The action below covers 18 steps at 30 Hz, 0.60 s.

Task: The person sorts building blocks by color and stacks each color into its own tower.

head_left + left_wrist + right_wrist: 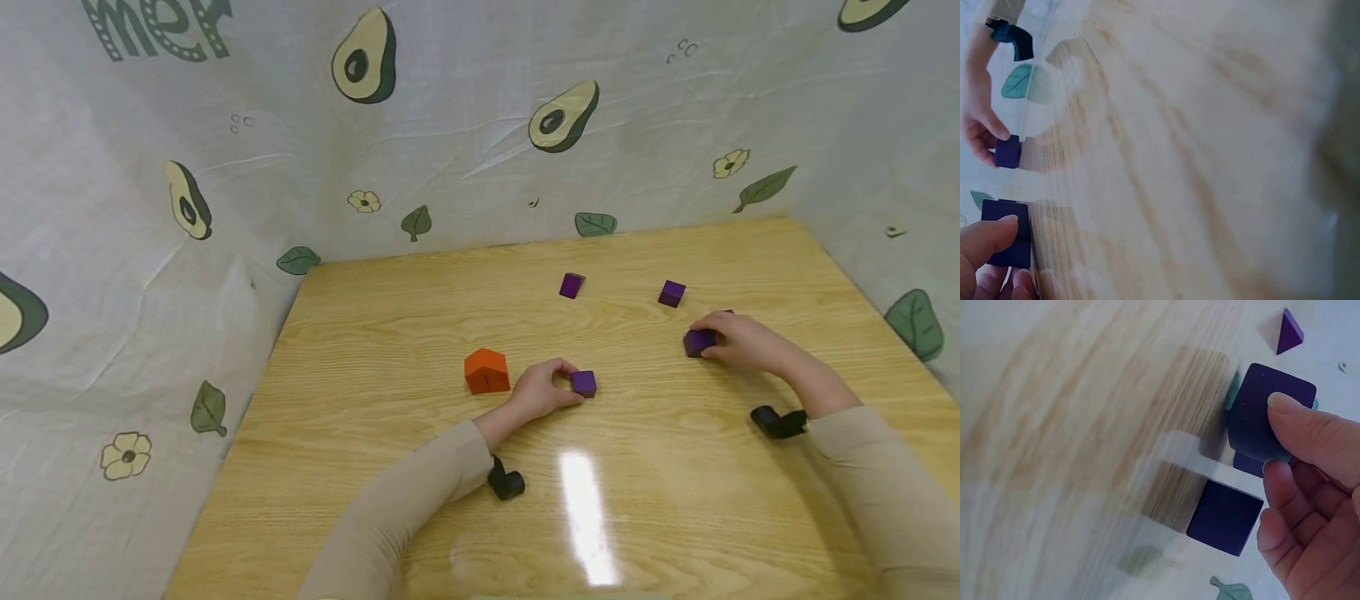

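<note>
My left hand (534,392) pinches a small purple cube (584,383) between thumb and fingers, low at the tabletop. In the left wrist view the thumb lies across that cube's (1005,212) face. Farther right, my right hand (746,343) grips another purple cube (699,342). Seen from the right wrist, this cube (1254,415) sits between thumb and fingertips, and a second purple cube (1225,519) stands beside the curled fingers. Only a sliver of that kind of purple block (727,312) shows behind the right hand in the head view.
Just left of the left hand stands an orange house-shaped block (487,373). Toward the back lie a purple wedge-like block (572,286) and a purple cube (672,293). A cloth printed with avocados (450,167) walls in the wooden table (375,333). Black wrist devices (777,422) protrude from the sleeves.
</note>
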Motion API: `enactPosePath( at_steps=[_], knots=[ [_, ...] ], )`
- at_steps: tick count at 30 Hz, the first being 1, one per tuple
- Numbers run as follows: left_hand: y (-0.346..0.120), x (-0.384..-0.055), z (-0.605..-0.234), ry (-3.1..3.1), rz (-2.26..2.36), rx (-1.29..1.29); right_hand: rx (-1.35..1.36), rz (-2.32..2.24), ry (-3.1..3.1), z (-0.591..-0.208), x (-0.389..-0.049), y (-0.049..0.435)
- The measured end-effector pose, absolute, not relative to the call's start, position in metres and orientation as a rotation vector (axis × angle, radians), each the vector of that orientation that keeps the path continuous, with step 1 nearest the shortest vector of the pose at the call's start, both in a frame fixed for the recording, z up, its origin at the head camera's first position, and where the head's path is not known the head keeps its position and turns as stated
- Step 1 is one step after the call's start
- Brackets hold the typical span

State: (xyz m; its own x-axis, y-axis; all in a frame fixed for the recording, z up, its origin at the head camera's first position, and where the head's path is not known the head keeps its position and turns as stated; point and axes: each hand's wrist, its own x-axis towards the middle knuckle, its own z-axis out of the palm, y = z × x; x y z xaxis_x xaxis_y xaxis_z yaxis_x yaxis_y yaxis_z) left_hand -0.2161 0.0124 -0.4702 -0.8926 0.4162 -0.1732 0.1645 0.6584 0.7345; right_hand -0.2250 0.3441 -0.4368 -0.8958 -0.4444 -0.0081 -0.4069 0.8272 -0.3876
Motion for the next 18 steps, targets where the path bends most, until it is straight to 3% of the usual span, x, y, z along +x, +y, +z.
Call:
enactPosePath(
  at_steps=[18],
  knots=[
    [0.012,-0.217,-0.47,2.55,1.076,0.461,-0.779,-0.736,2.848,-0.429,-0.215,0.299]
  ],
)
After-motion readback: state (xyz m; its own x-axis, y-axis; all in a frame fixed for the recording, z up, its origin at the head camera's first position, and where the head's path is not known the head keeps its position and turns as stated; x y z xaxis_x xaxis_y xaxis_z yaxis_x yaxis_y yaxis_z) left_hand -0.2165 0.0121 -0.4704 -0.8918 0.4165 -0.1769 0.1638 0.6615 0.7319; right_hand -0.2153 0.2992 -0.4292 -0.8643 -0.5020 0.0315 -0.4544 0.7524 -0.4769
